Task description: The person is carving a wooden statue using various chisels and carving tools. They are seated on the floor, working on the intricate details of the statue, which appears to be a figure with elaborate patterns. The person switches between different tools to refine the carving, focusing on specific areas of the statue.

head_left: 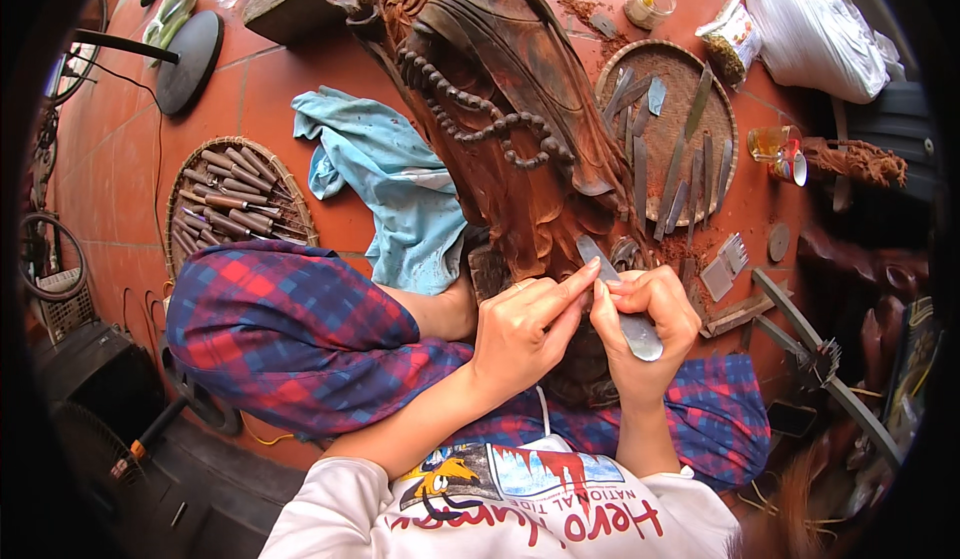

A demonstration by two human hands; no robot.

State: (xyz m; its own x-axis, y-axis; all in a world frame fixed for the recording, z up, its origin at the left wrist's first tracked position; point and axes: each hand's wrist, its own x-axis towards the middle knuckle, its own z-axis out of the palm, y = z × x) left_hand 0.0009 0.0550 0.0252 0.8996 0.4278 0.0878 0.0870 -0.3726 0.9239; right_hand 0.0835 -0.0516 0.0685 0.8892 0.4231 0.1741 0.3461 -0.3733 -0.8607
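Note:
Between my hands is a flat grey metal scraper point(642, 339), a strip with a rounded lower end. My right hand point(660, 309) is closed around its middle, thumb against the metal. The fingertips of my left hand point(520, 324) press on the scraper near its upper end, fingers bent together. That upper end meets the lower part of a carved reddish-brown wooden statue point(500, 69), which lies tilted away from me. The statue has draped robes and a string of carved beads point(470, 124). My hands hide part of the carving beneath them.
At the left, a round basket point(305, 209) holds several wooden-handled carving tools point(232, 191). A light blue cloth point(385, 174) lies beside the statue. On the right are a woven tray point(733, 134) of metal blades, a glass point(768, 143), a brush point(725, 267) and a metal clamp point(840, 379).

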